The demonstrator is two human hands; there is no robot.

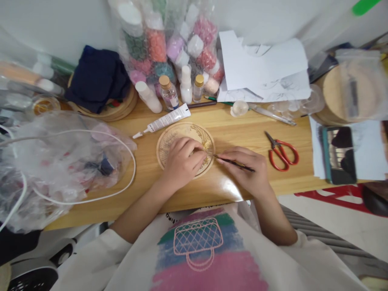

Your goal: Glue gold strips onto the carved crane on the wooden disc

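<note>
A round wooden disc (161,150) with a dark and gold line pattern lies flat on the wooden table. Over its lower middle rests my left hand (184,161), fingers curled together near the gold part; whatever they pinch is too small to tell. To the right of the disc, my right hand (247,166) is closed round a thin dark tool (235,163), its tip pointing left at the disc's right edge. Just above the disc lies a white tube (168,119), with its small white cap (137,135) off to the left.
Red-handled scissors (283,154) lie right, near a phone (340,155) on paper. Small bottles (169,93), bagged jars and paper sheets (263,68) line the back. Plastic bags (69,157) and a white cable (133,165) cover the left side.
</note>
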